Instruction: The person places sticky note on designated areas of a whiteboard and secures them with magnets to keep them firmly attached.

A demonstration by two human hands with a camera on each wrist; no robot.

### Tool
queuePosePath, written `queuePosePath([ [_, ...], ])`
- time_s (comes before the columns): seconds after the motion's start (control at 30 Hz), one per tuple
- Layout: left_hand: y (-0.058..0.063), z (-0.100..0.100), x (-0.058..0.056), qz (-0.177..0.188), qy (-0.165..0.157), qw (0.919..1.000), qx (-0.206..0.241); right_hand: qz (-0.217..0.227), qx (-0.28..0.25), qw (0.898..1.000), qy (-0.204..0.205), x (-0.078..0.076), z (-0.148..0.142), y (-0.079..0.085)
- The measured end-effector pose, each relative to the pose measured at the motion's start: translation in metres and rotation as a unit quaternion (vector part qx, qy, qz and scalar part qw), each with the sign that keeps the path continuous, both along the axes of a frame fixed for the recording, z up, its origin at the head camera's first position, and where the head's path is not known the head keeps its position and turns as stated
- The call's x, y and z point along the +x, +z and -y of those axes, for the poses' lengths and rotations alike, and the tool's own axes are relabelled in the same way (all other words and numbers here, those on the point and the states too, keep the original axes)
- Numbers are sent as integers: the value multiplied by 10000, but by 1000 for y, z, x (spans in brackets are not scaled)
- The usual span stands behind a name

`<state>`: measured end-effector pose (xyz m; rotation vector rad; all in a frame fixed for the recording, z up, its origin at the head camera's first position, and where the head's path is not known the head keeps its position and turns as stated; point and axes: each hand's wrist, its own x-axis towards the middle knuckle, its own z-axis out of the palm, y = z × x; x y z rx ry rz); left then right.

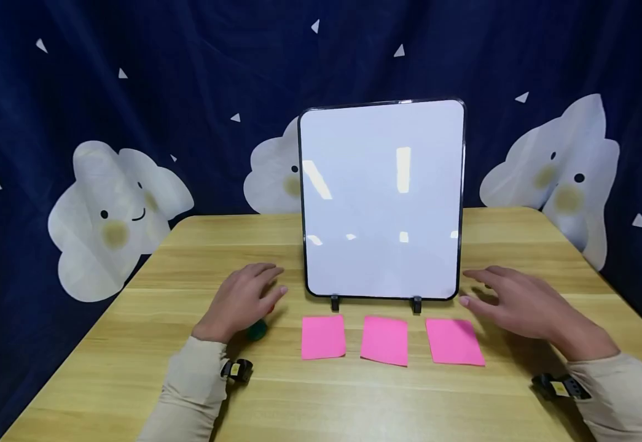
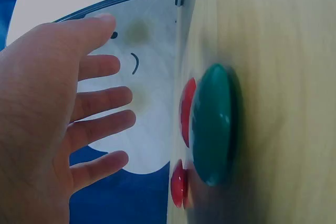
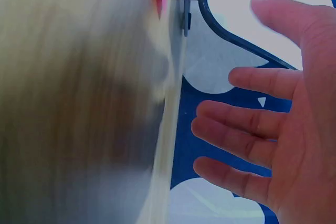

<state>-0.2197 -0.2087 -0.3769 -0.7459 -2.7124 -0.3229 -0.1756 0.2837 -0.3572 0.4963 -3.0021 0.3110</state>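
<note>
A whiteboard (image 1: 381, 202) with a thin black frame stands upright on two small black feet. To its left my left hand (image 1: 240, 301) hovers over the table, fingers spread and holding nothing. Below that hand lie a green round, domed piece (image 2: 212, 124) like a magnet and two smaller red ones (image 2: 186, 111), mostly hidden by the hand in the head view. My right hand (image 1: 525, 304) is near the board's lower right edge, fingers extended and nothing in its grasp. Three pink sticky notes (image 1: 384, 341) lie in a row in front of the board, between the hands.
The wooden table (image 1: 398, 399) carries all of this. Behind it hangs a dark blue curtain (image 1: 199, 67) with white clouds and small triangles. Each sleeve cuff has a black wrist device, the left one (image 1: 236, 370) and the right one (image 1: 559, 387).
</note>
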Motion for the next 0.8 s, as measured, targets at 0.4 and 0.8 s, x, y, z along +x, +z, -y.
queuePosePath([
  [0.4, 0, 10, 3, -44, -114, 9997, 233, 305, -397, 9982, 322, -2, 9, -6],
  [0.8, 7, 20, 5, 483, 307, 9976, 393, 737, -434, 9953, 459, -4, 16, -7],
])
